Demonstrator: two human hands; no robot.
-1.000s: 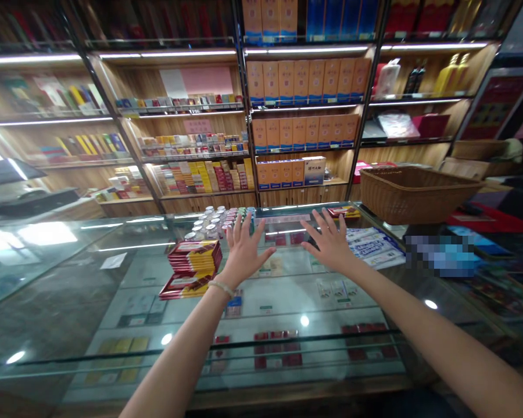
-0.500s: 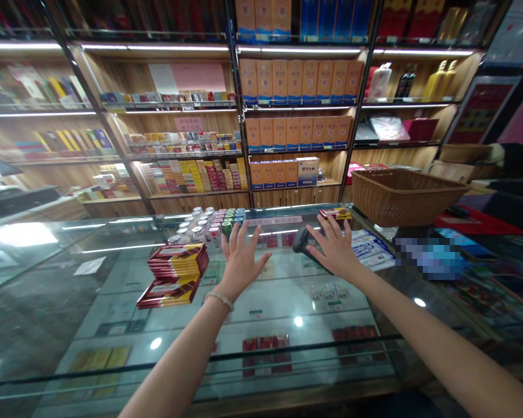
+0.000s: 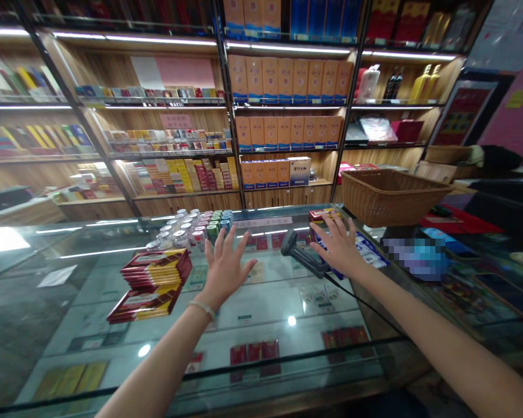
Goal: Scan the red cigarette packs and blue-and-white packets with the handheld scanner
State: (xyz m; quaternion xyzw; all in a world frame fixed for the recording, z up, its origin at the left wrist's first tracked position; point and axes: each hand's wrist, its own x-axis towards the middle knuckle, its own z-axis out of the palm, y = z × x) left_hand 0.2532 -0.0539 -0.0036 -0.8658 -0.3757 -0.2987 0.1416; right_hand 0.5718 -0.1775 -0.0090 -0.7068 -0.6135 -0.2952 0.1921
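From the worktop's (image 3: 261, 302) near edge I have free room between my left hand (image 3: 224, 270) and the scanner (image 3: 303, 258). Its cable (image 3: 359, 297) trails toward my right forearm (image 3: 427, 322); packet stacks (image 3: 152, 278) block the left, cans (image 3: 196, 226) the far edge, a basket (image 3: 387, 200) the far right corner.

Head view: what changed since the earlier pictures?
View swung right. Right hand moved right; the dark scanner, unseen at first, now shows beside it. Left hand edged away from the red-and-yellow packets. Nothing grasped or released; packets, cans and basket stayed put.
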